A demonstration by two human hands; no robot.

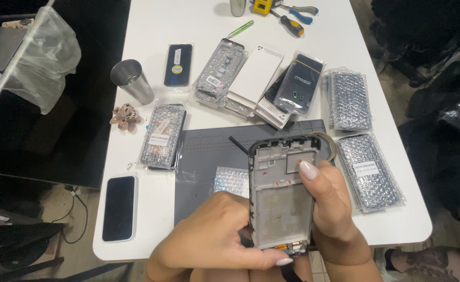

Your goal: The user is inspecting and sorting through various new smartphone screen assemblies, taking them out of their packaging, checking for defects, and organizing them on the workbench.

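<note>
Both my hands hold a bare phone frame (279,203), upright, with its inner metal side facing me. My left hand (214,235) grips its lower left edge, thumb lying along the bottom by a small orange flex part. My right hand (334,209) wraps the right side, thumb pressed on the upper inner face. The frame hovers over a grey work mat (209,146). A roll of tape (328,143) peeks out behind the frame's top right corner.
On the white table (151,31) lie several bubble-wrapped phone parts (350,102), a white box (256,75), a metal cup (131,81), a phone (119,208) at the left edge, a hair clip (125,116), and screwdrivers (291,23) at the far side.
</note>
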